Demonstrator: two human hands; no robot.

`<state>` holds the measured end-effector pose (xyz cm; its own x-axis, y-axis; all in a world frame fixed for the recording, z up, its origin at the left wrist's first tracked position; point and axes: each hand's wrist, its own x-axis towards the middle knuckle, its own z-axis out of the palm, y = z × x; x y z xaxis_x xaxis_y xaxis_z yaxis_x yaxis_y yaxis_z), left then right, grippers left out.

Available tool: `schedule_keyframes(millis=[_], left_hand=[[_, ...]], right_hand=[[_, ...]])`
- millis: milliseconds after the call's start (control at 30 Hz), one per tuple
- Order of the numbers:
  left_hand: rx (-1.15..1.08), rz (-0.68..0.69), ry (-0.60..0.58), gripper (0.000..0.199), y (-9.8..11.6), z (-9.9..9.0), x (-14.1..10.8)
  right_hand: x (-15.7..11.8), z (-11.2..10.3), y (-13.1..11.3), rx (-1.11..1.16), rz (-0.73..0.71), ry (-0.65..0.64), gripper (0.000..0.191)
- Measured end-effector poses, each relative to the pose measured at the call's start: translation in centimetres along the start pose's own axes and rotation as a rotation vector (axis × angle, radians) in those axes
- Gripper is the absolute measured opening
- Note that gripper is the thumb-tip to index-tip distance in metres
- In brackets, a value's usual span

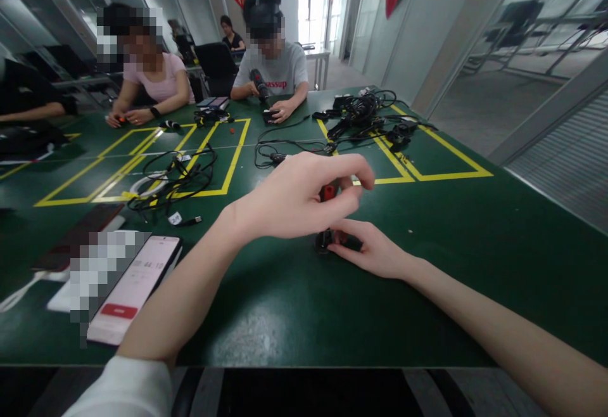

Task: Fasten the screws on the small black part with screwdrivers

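Note:
My left hand [304, 198] is raised over the table with its fingers curled. Between them shows a red piece [327, 192] of something upright, mostly hidden by the hand, so its kind cannot be made out. Directly below, my right hand [373, 249] rests low at the table, thumb and fingers closed on a small black part [325, 240]. That part stands on the green tabletop under my left hand. Whether the red piece touches the black part is hidden.
Black cables [183, 176] lie coiled at left, and a bigger cable heap [363, 109] sits at the far right. A phone [137, 290] lies by my left forearm. Yellow tape [232, 163] marks the green table [427, 315]. Co-workers sit opposite; one holds a power drill [260, 84].

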<state>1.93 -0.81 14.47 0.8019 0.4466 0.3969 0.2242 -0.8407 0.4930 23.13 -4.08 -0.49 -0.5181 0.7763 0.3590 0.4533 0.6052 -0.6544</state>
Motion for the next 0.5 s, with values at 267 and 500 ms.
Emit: schedule_keyframes(millis=[267,500], left_hand=[[-0.602,-0.255,-0.296,0.026,0.8,-1.2,-0.3],[-1.025,-0.306,-0.478,0.042,-3.3,-1.7,-0.3]], right_hand=[[-0.2,0.0,-0.2,0.016,0.016,-0.013,0.018],[-0.1,-0.2,-0.1,0.022,0.006,-0.047,0.016]])
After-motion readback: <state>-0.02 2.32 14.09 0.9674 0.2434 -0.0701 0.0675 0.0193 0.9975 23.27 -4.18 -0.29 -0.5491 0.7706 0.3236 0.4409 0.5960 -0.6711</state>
